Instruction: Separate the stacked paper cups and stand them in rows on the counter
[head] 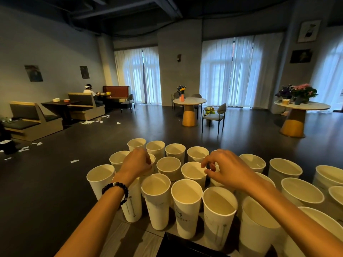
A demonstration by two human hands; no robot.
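Several white paper cups stand upright and open in rough rows on the grey counter (118,236). My left hand (136,162), with a dark bead bracelet on the wrist, curls its fingers over the rim of a cup (153,158) in the second row from the far edge; the hand hides most of that cup. My right hand (224,169) reaches over the middle rows. Its thumb and forefinger pinch at the right rim of a cup (193,172). Another cup (215,178) sits partly hidden under that palm. I see no stack of nested cups.
A dark box edge (185,245) lies at the counter's near side. More cups (300,191) fill the right end. Beyond the counter is an open dark floor with round tables (189,102), chairs, booth seats, scattered paper scraps and a seated person (90,89) at the far left.
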